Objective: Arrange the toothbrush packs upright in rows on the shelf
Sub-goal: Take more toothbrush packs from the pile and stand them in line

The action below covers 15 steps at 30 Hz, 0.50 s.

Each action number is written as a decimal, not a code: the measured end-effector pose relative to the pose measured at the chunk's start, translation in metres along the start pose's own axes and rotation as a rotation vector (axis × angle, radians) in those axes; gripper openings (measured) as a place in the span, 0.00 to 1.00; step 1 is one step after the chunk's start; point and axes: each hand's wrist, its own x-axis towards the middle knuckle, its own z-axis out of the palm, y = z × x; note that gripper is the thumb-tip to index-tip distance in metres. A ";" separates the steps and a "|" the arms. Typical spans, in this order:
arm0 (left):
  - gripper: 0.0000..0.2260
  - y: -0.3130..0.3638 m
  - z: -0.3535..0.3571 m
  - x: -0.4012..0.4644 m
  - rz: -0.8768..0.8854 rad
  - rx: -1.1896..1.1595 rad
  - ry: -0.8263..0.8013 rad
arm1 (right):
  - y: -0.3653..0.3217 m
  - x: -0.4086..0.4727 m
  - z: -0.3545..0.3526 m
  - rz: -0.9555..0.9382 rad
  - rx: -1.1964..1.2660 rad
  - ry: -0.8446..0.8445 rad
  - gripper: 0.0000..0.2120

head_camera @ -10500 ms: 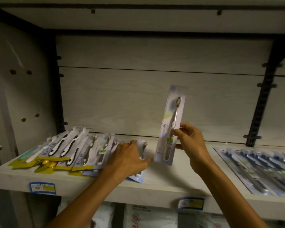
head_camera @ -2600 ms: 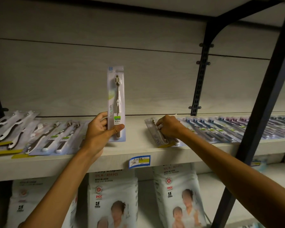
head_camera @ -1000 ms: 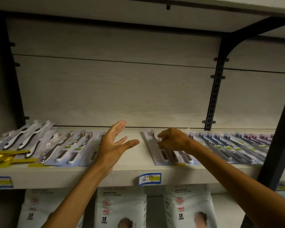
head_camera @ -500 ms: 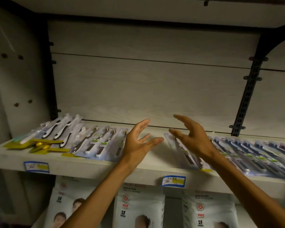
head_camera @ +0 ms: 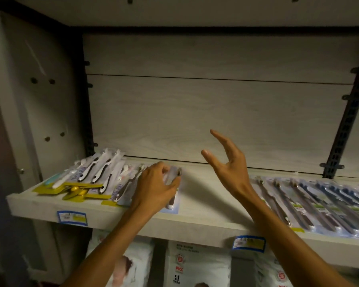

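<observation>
The left hand (head_camera: 153,186) lies palm-down on a toothbrush pack (head_camera: 173,190) that rests flat on the shelf (head_camera: 197,206), fingers curled over its top edge, thumb along its side; whether it truly grips I cannot tell. Off to that hand's left, more packs (head_camera: 95,179) fan out flat. The right hand (head_camera: 229,166) hovers above the bare board, fingers spread wide, holding nothing. Just beside its wrist, to the right, a row of dark-handled packs (head_camera: 311,201) lies flat
</observation>
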 end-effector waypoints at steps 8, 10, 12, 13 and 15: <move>0.21 -0.006 0.017 -0.008 0.029 0.437 -0.129 | 0.012 -0.005 -0.003 -0.108 -0.104 0.071 0.28; 0.18 -0.007 0.019 -0.007 0.000 0.437 -0.165 | 0.015 -0.008 -0.004 -0.156 -0.153 0.068 0.28; 0.16 -0.009 0.020 -0.004 -0.041 0.400 -0.180 | 0.016 -0.009 -0.004 -0.178 -0.177 0.065 0.28; 0.16 -0.010 0.019 -0.002 -0.058 0.386 -0.184 | 0.017 -0.009 -0.004 -0.188 -0.185 0.066 0.27; 0.16 -0.010 0.018 0.001 -0.076 0.358 -0.126 | 0.018 -0.010 -0.004 -0.199 -0.200 0.067 0.27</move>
